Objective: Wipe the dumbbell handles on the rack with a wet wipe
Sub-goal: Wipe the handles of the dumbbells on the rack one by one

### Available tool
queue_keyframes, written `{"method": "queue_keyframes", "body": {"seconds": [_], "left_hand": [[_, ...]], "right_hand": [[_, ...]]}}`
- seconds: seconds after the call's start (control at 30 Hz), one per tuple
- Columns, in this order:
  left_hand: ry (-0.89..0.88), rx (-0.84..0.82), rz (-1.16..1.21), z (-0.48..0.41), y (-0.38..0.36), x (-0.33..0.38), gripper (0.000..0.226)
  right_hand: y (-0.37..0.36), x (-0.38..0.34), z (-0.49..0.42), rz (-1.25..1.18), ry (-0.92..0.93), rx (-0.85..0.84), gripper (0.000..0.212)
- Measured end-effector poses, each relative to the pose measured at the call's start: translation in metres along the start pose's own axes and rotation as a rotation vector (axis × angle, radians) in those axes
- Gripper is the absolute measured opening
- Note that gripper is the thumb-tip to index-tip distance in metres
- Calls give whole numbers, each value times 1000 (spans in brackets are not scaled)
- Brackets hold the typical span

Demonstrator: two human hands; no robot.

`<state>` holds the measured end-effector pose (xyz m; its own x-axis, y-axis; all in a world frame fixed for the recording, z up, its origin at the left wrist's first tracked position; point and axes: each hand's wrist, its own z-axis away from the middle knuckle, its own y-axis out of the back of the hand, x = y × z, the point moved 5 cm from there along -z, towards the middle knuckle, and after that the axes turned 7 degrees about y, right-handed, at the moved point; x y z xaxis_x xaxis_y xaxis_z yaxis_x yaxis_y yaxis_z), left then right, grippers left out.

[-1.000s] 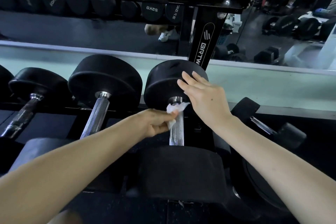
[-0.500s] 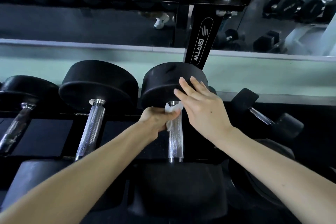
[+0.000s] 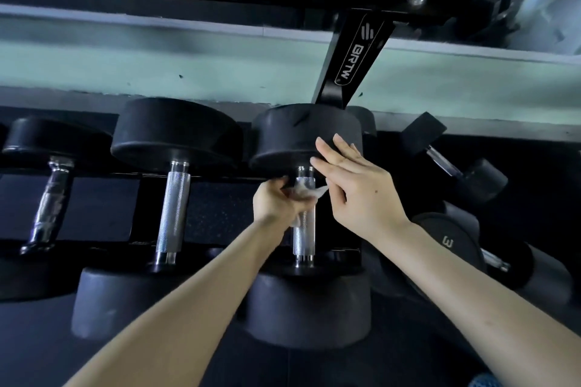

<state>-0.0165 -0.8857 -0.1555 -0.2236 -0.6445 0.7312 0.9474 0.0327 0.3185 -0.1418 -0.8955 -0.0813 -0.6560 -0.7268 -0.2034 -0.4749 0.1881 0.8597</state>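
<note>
Three black dumbbells lie side by side on the rack. The right one has a knurled chrome handle [image 3: 303,234] between its far head [image 3: 292,135] and near head [image 3: 309,311]. My left hand [image 3: 278,201] grips a white wet wipe [image 3: 306,190] wrapped round the upper end of that handle. My right hand [image 3: 352,190] rests with straight fingers on the far head's right edge. The middle dumbbell's handle [image 3: 173,214] and the left dumbbell's handle [image 3: 48,207] are bare.
A black rack upright [image 3: 353,56] marked BRTW rises behind the right dumbbell, under a dark upper shelf. Smaller dumbbells [image 3: 456,163] lie on the floor at right, one marked 3 [image 3: 448,242]. A pale green wall strip [image 3: 157,66] runs behind the rack.
My left hand with the wipe has slid up the handle toward the far head and now wraps round it. The camera has tilted down; my right hand stays on the head.
</note>
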Motion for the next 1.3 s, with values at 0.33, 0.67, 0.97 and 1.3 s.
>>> {"method": "queue_keyframes", "body": {"seconds": [0.33, 0.67, 0.97, 1.3], "left_hand": [[118, -290, -546, 48, 9, -13, 32], [142, -258, 51, 115, 120, 6, 58], [340, -358, 499, 125, 169, -14, 92], [286, 98, -7, 66, 252, -53, 46]], "right_hand": [[15, -15, -9, -161, -306, -287, 43], [59, -107, -14, -602, -960, -194, 19], [3, -192, -53, -864, -1090, -231, 18], [-102, -153, -81, -669, -1365, -47, 35]]}}
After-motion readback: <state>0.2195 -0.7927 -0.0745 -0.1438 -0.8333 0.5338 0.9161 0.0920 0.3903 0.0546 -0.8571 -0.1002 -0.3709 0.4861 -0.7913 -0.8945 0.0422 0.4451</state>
